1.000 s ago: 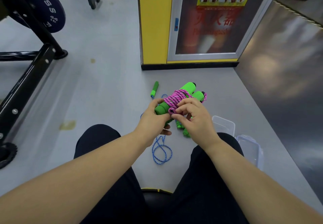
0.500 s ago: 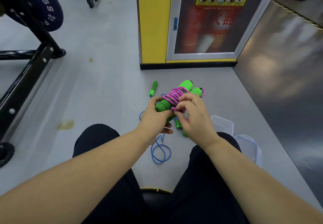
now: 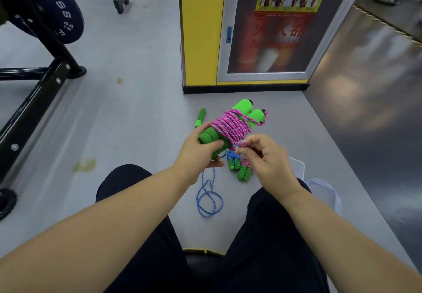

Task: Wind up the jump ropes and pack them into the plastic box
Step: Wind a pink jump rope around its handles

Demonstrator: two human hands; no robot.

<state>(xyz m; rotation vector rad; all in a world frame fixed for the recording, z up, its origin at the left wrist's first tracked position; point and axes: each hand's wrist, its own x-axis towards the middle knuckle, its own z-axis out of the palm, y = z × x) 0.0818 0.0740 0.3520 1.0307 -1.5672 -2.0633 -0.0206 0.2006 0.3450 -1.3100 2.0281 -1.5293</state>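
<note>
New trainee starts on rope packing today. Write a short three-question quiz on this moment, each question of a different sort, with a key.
1. True or false: the pink rope is wound round the two big green handles.
2. Fill in: the loose blue rope lies on the ____.
3. The right hand: A. hangs idle; B. pinches the pink rope's end in its fingers; C. grips the green handles.

Key: 1 true; 2 floor; 3 B.
</note>
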